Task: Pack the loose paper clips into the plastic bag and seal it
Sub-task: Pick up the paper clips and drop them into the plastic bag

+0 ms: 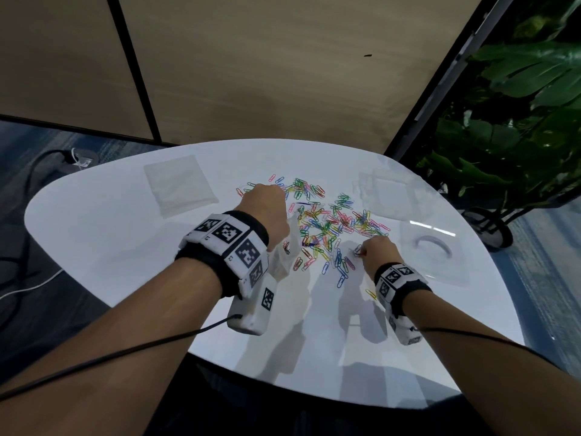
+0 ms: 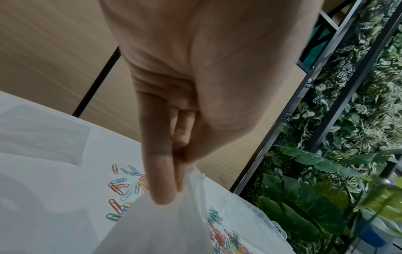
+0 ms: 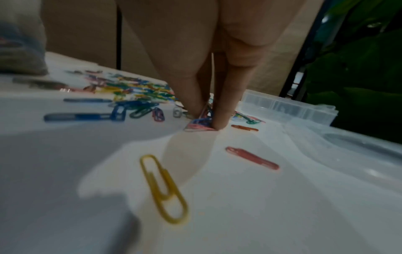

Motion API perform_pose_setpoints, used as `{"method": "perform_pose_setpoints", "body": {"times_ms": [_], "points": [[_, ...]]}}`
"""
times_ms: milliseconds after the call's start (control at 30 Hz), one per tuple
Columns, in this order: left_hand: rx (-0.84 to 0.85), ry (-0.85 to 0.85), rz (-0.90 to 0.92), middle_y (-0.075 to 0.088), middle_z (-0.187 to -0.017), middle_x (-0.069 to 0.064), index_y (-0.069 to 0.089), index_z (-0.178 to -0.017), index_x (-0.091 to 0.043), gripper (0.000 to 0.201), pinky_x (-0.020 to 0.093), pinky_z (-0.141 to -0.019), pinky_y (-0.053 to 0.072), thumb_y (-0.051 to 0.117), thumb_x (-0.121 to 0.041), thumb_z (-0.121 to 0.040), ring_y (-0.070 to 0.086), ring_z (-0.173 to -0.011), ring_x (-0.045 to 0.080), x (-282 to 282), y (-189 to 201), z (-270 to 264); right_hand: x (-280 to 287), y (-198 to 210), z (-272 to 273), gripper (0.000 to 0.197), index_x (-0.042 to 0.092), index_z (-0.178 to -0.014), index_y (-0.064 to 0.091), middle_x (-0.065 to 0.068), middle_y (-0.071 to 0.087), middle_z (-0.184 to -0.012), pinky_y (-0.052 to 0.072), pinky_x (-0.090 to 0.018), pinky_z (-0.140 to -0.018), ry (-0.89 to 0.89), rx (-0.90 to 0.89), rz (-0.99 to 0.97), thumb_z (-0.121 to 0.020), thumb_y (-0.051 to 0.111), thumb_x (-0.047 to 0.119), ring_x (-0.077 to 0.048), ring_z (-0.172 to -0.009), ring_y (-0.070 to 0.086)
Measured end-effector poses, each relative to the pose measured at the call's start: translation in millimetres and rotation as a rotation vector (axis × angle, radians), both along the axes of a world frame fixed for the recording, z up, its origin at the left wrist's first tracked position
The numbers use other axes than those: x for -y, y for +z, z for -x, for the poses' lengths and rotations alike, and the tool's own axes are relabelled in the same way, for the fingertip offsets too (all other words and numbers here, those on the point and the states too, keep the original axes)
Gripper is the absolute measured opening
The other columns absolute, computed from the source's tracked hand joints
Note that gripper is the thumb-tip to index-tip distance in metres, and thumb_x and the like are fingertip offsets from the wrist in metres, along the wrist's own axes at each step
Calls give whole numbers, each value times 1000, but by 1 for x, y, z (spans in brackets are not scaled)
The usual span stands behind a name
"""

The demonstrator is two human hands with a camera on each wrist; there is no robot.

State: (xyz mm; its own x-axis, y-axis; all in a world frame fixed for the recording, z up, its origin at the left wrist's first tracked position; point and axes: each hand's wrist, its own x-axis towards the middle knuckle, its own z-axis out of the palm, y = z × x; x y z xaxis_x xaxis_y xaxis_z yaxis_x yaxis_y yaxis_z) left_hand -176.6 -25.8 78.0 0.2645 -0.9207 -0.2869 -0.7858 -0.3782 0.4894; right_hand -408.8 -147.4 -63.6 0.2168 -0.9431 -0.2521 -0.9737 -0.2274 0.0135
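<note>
Several coloured paper clips (image 1: 327,221) lie scattered across the middle of the white table (image 1: 125,221). My left hand (image 1: 267,212) is raised over the pile's left side and pinches the rim of a clear plastic bag (image 1: 284,250) that hangs down from it; a few clips show inside. In the left wrist view the fingers (image 2: 161,180) press the bag's (image 2: 165,228) top edge against the thumb. My right hand (image 1: 379,250) is down at the pile's near right edge, fingertips (image 3: 220,118) pinching a small bunch of clips (image 3: 200,125) on the table.
A stack of spare clear bags (image 1: 179,184) lies at the back left. A clear plastic box (image 1: 383,190) sits at the back right, its lid (image 1: 434,250) flat beside my right hand. A yellow clip (image 1: 371,294) lies alone near my right wrist. A leafy plant (image 1: 518,127) stands beyond the table's right edge.
</note>
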Motion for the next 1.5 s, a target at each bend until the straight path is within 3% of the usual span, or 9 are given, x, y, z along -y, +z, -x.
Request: {"method": "perform_pose_setpoints", "body": {"times_ms": [200,367,567,800,900,1033,1133,1333,1500], "points": [[3,5,-5,69,-112,16,65,-116,-4,25,41,-88,61,58,-1,-91,74,-95,32,1,0,2,14,9,12,10,18,-80,80,1,77,-84,57,-28,-87,-414,521,-155,-74,80,10,-15,-83,72],[-9,12,-6,71,-108,17,66,-113,-4,24,42,-87,61,57,-1,-91,74,-94,33,2,0,3,12,42,-2,25,-6,-105,69,-17,73,-95,61,-29,-76,-636,1158,-448,-80,73,-2,-22,-82,73],[-16,6,-3,74,-101,17,67,-111,-2,23,41,-86,62,56,-2,-91,75,-90,32,1,2,5,-32,95,-55,14,-11,-98,67,-17,73,-91,59,-20,-67,-549,1536,-783,-85,63,-11,-20,-83,73],[-37,3,9,76,-92,17,76,-101,-1,20,42,-81,63,60,-1,-88,76,-82,31,-3,-1,11,-66,86,-96,26,-19,-114,60,-27,67,-109,60,-22,-66,-541,1422,-869,-90,54,-11,-27,-86,69],[-48,3,23,76,-91,17,76,-101,-3,21,41,-82,63,60,-2,-88,75,-84,31,-2,-4,11,-72,76,-99,28,-12,-111,66,-22,69,-96,59,-23,-63,-460,1324,-725,-83,61,-14,-23,-69,66],[-93,-11,24,77,-97,16,77,-103,-5,20,41,-80,64,62,-1,-89,76,-84,31,-2,-6,14,-77,81,-96,12,5,-84,77,-1,62,-62,45,-18,-56,72,724,-268,-83,65,6,-14,-56,57],[-61,-24,10,76,-93,16,77,-98,-6,18,40,-80,64,65,-1,-86,76,-83,30,-1,-6,15,-76,89,-96,20,11,-90,77,-1,62,-72,40,-21,-63,333,553,-276,-84,59,5,-19,-68,57],[-31,-14,14,75,-96,16,73,-105,-2,21,41,-83,63,58,-1,-90,75,-87,31,0,-4,4,-40,93,-50,19,13,-99,75,-5,75,-94,61,-39,-76,43,911,-418,-85,69,3,-20,-81,73],[-32,-9,-1,74,-100,19,69,-111,0,24,42,-86,62,56,0,-91,74,-91,34,-4,0,-4,-11,44,41,81,25,-136,49,-7,57,-131,48,-36,-101,-46,82,-309,-65,88,34,-22,-113,58]]}}
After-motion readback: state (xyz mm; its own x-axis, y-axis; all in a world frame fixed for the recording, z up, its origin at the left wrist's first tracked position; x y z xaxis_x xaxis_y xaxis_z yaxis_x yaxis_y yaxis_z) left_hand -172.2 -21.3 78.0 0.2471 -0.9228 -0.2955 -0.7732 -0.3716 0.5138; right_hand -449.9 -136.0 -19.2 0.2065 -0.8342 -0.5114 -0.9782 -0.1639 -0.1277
